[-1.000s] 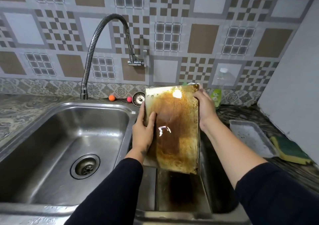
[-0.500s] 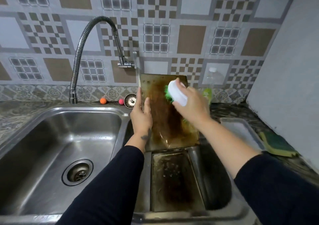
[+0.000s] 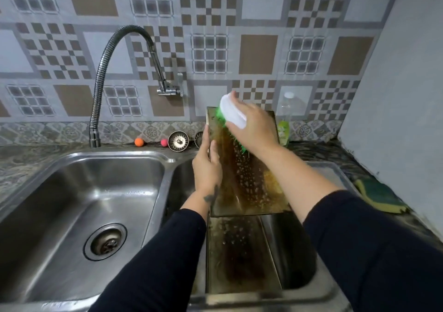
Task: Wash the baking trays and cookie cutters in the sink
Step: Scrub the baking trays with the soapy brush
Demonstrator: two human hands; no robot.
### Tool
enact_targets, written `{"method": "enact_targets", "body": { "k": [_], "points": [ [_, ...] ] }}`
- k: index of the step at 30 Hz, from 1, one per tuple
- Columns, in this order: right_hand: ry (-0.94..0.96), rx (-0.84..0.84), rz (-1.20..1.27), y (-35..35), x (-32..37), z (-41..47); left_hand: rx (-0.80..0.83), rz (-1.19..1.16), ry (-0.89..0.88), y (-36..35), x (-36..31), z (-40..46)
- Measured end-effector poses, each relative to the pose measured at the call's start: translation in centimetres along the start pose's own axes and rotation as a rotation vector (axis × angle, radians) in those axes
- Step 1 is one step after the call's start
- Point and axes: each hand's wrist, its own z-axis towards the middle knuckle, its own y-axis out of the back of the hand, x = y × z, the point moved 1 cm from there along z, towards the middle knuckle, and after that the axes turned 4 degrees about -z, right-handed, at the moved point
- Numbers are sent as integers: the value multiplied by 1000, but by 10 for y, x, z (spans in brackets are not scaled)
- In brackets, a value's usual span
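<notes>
The left hand [image 3: 206, 168] braces the left edge of the stained baking tray [image 3: 242, 180], fingers straight. The tray stands upright over the right sink basin [image 3: 299, 251], long axis vertical. The right hand [image 3: 254, 124] grasps the scrub brush [image 3: 231, 112] against the tray's top edge; the likely stroke runs downward.

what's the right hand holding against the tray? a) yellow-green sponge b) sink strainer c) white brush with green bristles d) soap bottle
c: the right hand grips a white brush with green bristles on the upright tray; the sponge, bottle and strainer all sit on the counter.
</notes>
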Motion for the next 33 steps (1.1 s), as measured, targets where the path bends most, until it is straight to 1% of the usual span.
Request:
{"method": "enact_targets", "body": {
  "k": [2, 4, 6, 7, 10, 13, 15, 18, 20, 23, 25, 27, 30, 33],
  "points": [
    [23, 78, 51, -16, 9, -37, -44, -29, 45, 10, 3, 7],
    [53, 124, 178, -34, 11, -91, -135, -24, 77, 25, 6, 12],
    [76, 147, 334, -45, 6, -136, -210, 36, 69, 36, 5, 14],
    [83, 136, 367, -47, 1, -143, -227, 49, 66, 38, 4, 12],
    [12, 57, 314, -40, -10, -110, -164, 68, 48, 29, -2, 0],
    [-156, 3, 229, -25, -12, -53, -73, 139, 2, 7, -5, -22],
    [-240, 1, 269, -14, -9, -29, -43, 292, -77, -4, -8, -33],
    [-340, 70, 333, -3, -7, -17, 47, 591, -212, -16, -7, -44],
    [-408, 85, 325, 0, -9, -19, 51, 688, -269, -20, -7, -52],
    [-488, 63, 273, -6, -13, -30, 45, 769, -326, -26, 0, -67],
    [-501, 27, 217, -11, -16, -37, 39, 811, -393, -29, 5, -74],
    [-485, -14, 163, -10, -18, -40, 83, 828, -397, -29, 2, -78],
    [-453, -50, 147, -1, -20, -36, 110, 815, -320, -19, -9, -72],
    [-405, -103, 195, 13, -15, -27, 16, 731, -240, 7, -15, -46]
  ]
}}
